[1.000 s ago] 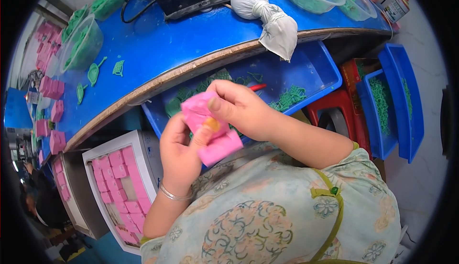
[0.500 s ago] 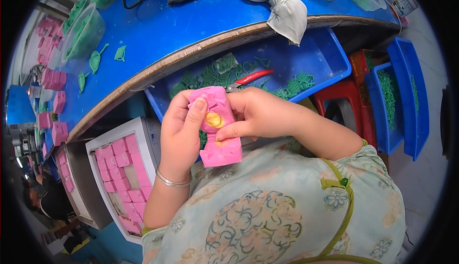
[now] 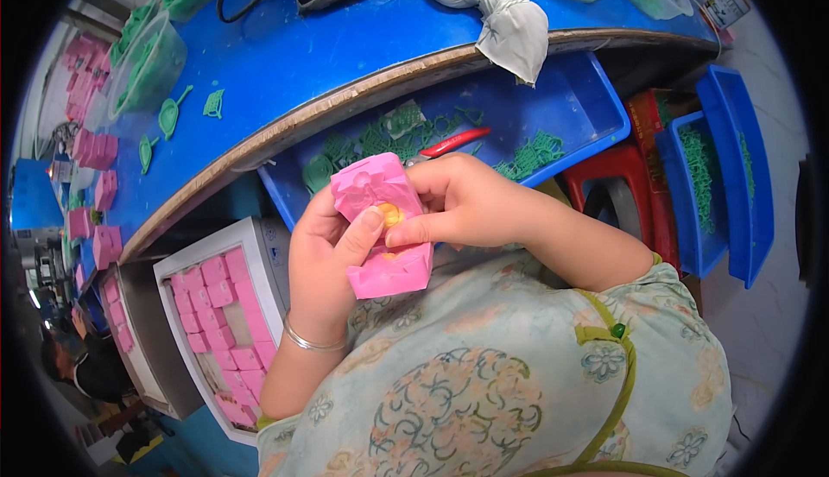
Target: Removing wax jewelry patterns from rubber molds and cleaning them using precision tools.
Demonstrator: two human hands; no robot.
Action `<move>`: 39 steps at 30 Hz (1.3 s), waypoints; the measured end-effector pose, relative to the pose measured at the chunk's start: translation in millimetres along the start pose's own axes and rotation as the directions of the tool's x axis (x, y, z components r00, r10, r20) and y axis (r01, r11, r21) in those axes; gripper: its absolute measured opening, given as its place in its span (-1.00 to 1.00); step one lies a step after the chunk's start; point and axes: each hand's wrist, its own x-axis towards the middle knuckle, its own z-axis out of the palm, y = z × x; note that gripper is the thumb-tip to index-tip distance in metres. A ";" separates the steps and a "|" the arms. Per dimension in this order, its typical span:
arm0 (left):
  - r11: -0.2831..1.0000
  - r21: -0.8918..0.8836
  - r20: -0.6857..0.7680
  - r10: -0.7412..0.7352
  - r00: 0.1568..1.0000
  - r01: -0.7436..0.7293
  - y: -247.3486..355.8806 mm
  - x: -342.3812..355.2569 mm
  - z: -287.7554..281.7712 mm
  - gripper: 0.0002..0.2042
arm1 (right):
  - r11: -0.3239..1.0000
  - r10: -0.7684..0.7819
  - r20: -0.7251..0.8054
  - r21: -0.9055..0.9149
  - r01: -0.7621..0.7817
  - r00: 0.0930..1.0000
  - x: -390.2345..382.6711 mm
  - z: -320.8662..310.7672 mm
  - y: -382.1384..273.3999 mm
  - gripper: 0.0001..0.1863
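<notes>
In front of my chest, both hands hold a pink rubber mould (image 3: 377,185), bent so its faces spread apart. A rounded yellow part (image 3: 391,214) shows in its middle. My left hand (image 3: 324,248) is closed on the left side, its thumb pressing beside the yellow part. From the right, my right hand (image 3: 471,201) grips the mould with its thumb across the middle; its other fingers are partly hidden behind. Just beyond the hands, a blue tray (image 3: 590,107) holds green lattice-like pieces (image 3: 531,156) and a red-handled cutting tool (image 3: 456,142), its jaws mostly hidden.
A blue tabletop (image 3: 259,71) with a wooden edge spans the far side, bearing a white cloth bundle (image 3: 509,28) and plastic tubs (image 3: 160,67) of green pieces. Pink moulds (image 3: 216,313) fill a white-framed case at left. A red stool (image 3: 635,188) and blue bins (image 3: 734,183) stand right.
My left thumb has slid down from the mould's upper end to the yellow part. The mould has tilted and its upper inner face shows more. My right hand has stayed nearly in place.
</notes>
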 end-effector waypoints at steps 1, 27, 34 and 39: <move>0.999 -0.018 0.040 -0.032 0.999 0.033 3.0 -0.6 -0.3 -0.68 | 1.000 -0.002 -0.003 -0.004 0.002 1.000 0.3 -1.8 2.3 -0.68; 0.993 0.083 0.120 0.075 0.990 -0.085 3.8 5.0 7.1 -0.45 | 0.842 -0.535 -0.353 -0.292 0.453 0.768 3.6 13.3 5.2 -0.71; 0.942 0.259 0.136 0.183 0.974 -0.213 -4.1 2.7 -3.8 -0.51 | 0.944 -0.248 -0.382 0.112 0.310 0.890 2.2 18.0 3.2 -0.71; 0.923 0.268 0.157 0.239 0.958 -0.274 -5.2 2.3 -6.3 -0.54 | 0.948 -0.273 -0.391 0.047 0.315 0.879 2.1 19.0 6.7 -0.69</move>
